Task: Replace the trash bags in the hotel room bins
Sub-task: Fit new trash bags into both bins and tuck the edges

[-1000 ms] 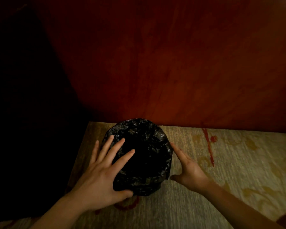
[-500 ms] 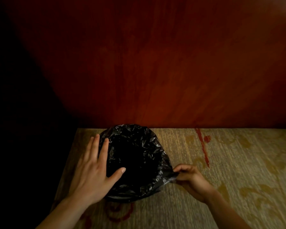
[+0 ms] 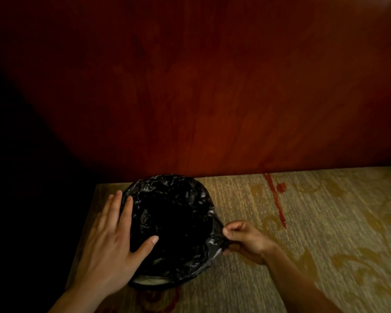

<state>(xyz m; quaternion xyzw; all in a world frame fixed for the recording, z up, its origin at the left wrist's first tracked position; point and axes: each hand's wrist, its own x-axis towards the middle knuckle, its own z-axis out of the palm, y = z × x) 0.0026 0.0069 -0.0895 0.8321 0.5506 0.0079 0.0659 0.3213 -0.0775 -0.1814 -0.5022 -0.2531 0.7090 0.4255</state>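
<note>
A small round bin (image 3: pixel 149 281) stands on the carpet against a red wooden wall, lined with a crinkled black trash bag (image 3: pixel 178 195) that drapes over its rim. My left hand (image 3: pixel 113 242) lies flat with fingers spread on the bin's left rim, the thumb reaching over the opening. My right hand (image 3: pixel 246 241) is at the bin's right side, its fingers pinched on a bunched fold of the bag's edge. The bin's inside is too dark to see.
Red wood panelling (image 3: pixel 212 98) rises right behind the bin. Beige patterned carpet (image 3: pixel 325 233) with red and gold marks spreads to the right and front. A black unlit area (image 3: pixel 27 199) fills the left side.
My right hand went from open beside the bin to pinching the bag's right edge. My left hand slid from over the opening onto the left rim.
</note>
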